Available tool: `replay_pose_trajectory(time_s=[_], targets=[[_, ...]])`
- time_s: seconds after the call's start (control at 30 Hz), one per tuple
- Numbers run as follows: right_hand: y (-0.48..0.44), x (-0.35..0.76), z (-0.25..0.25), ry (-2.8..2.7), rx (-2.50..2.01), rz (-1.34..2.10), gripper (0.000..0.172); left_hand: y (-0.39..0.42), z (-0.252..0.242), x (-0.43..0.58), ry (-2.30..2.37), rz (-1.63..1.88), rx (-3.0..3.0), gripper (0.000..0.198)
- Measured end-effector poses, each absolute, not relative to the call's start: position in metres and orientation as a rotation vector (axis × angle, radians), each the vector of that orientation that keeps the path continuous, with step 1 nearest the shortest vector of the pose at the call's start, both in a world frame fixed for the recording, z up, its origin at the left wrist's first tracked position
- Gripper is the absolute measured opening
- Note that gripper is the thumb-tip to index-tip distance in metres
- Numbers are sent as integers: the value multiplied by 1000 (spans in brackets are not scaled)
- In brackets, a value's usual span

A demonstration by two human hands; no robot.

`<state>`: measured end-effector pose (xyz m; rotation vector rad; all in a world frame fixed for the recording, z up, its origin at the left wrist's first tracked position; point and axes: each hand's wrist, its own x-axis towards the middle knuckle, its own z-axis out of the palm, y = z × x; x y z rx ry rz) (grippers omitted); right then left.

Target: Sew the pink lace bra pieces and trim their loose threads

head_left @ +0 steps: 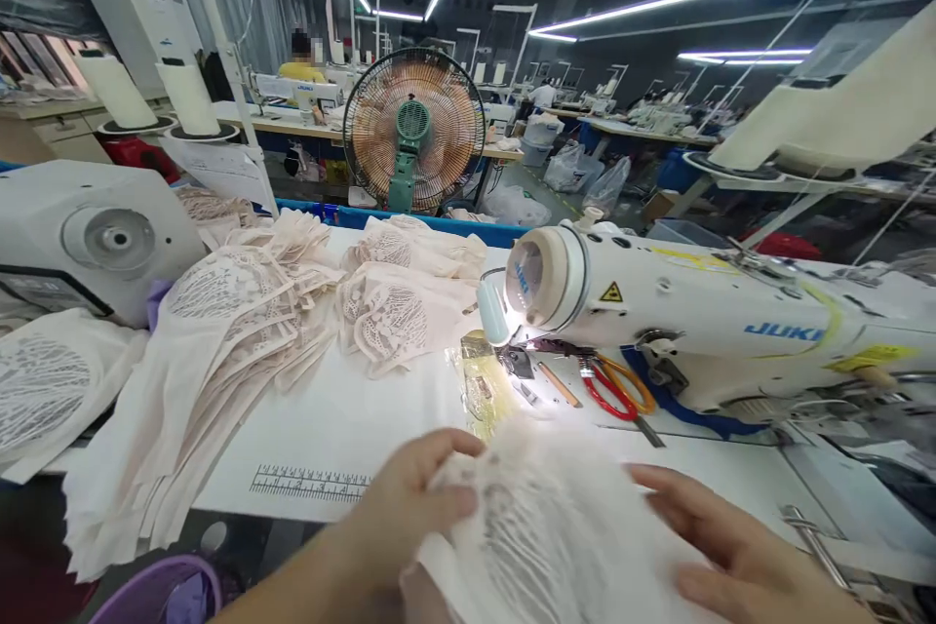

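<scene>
A pale pink lace bra cup [541,536], smeared by motion, is spread between my hands in front of the sewing machine [702,302]. My left hand [409,507] pinches its left edge between thumb and fingers. At the right edge, my right hand [738,541] has the fabric between its curved fingers and thumb. Just beyond the cup is the machine's lit needle area, partly hidden by its head. More lace bra pieces [395,312] lie on the white tabletop [307,439], beside a thick layered stack [226,322] of them on the left.
Red-handled scissors [610,390], orange-handled scissors [638,385] and a small brown stick [560,384] lie under the machine arm. Another machine [95,234] stands at left. A purple bin [161,595] is below the table edge. A large fan [413,127] faces the table; a person [301,68] sits behind.
</scene>
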<state>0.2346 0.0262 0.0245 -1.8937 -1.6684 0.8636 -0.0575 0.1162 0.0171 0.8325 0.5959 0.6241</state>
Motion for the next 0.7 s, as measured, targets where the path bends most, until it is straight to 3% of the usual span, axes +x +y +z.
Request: replay_pose_trajectory(time_s=[0.03, 0.13, 0.3, 0.5, 0.6, 0.7], targets=[[38, 230, 29, -1706, -1769, 1074, 53, 127, 24, -72, 604, 672, 823, 56], [74, 209, 30, -1826, -1582, 1101, 43, 160, 35, -113, 755, 785, 924, 48], [126, 170, 6, -2190, -1694, 329, 28, 208, 37, -165, 1230, 742, 1423, 42], [162, 148, -7, -2219, -1801, -53, 21, 233, 38, -156, 1758, 695, 2454, 32], [163, 144, -8, -2216, -1848, -151, 21, 219, 34, -107, 1405, 815, 2738, 32], [158, 143, -13, -2220, -1866, -194, 21, 204, 22, -48, 791, 536, 2858, 31]])
